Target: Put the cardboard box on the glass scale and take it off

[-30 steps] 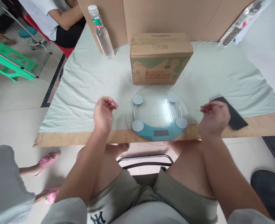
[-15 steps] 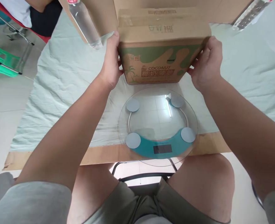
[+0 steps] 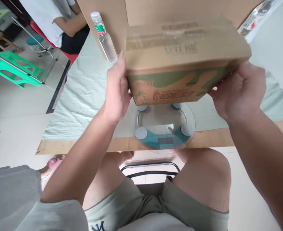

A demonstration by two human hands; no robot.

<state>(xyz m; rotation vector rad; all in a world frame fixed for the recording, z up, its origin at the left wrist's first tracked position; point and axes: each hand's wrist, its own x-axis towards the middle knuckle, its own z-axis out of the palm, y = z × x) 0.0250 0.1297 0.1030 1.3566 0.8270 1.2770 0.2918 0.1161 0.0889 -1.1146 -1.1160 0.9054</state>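
Both hands, the left hand (image 3: 117, 91) and the right hand (image 3: 239, 91), press flat against opposite ends of the cardboard box (image 3: 183, 61), holding it aloft, seemingly above the glass scale (image 3: 164, 134) at the bench (image 3: 71, 146) edge.

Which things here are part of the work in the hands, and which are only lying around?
In use: cardboard box, held by left hand and right hand; glass scale under it.
Lying about: water bottle, green stool.

Table (image 3: 88, 146) under pale cloth (image 3: 83, 96) bears scale (image 3: 164, 134) (glass), bottle (image 3: 104, 37)
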